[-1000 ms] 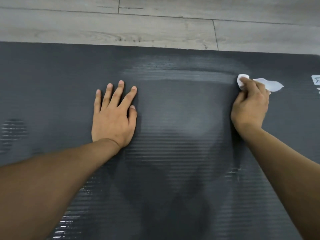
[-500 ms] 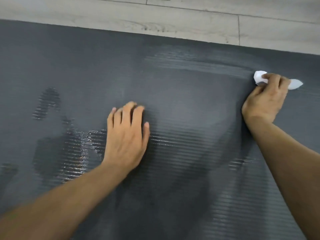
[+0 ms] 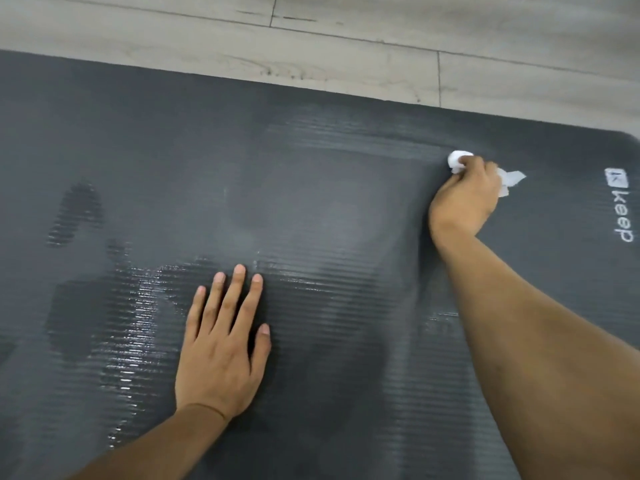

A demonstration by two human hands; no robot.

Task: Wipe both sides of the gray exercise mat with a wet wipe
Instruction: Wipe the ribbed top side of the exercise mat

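The gray ribbed exercise mat (image 3: 329, 209) lies flat on the floor and fills most of the view. Wet, shiny streaks show on its left and middle parts. My left hand (image 3: 221, 344) rests flat on the mat near the front, fingers straight and spread. My right hand (image 3: 465, 199) grips a crumpled white wet wipe (image 3: 509, 180) and presses it on the mat near the far right edge. Bits of the wipe stick out on both sides of the fist.
Light wood-look floor planks (image 3: 346, 39) run beyond the mat's far edge. A white "Keep" logo (image 3: 623, 209) is printed near the mat's rounded right corner.
The view has shifted, so the mat's right corner and logo now show. My left hand slid toward me and its fingers straightened out. My right hand still grips the wipe near the far edge.
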